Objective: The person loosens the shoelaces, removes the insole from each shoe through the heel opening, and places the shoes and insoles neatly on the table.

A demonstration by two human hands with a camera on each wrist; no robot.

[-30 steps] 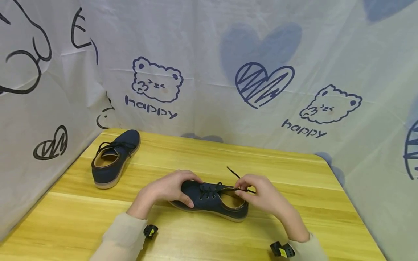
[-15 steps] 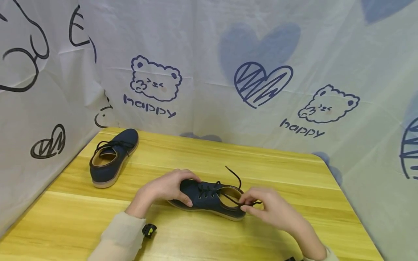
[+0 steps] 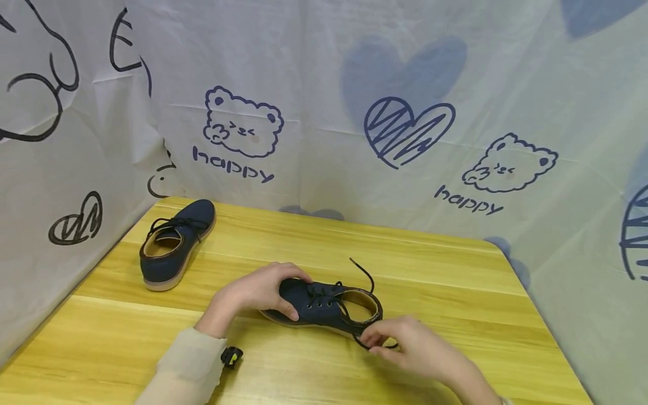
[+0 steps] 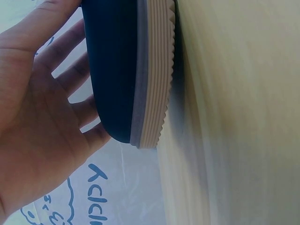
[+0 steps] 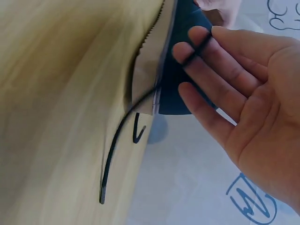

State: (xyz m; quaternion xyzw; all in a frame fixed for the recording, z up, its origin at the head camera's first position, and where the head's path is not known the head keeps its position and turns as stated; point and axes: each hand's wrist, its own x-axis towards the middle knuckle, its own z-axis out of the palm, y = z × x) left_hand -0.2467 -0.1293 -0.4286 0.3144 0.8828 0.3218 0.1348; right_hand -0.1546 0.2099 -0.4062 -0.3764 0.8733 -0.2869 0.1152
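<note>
Navy shoe (image 3: 324,308) lies mid-tabletop (image 3: 455,270), its toe cupped by the left hand (image 3: 255,295) to steady it, while the right hand (image 3: 410,349), fingers nearly straight, draws its lace (image 5: 123,136) nearward, looped over two fingertips; another shoe (image 3: 174,243) sits far left.

Hidden and cropped parts

We see the shoe's (image 4: 119,70) heel cropped beyond our left hand (image 4: 37,136); the lace (image 5: 117,145) blurs below our right fingers (image 5: 206,61).

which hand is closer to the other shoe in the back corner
Left. The left hand, gripping the near shoe's toe, lies just right of and nearer than the far shoe; the right hand is farther right, at the heel.
</note>
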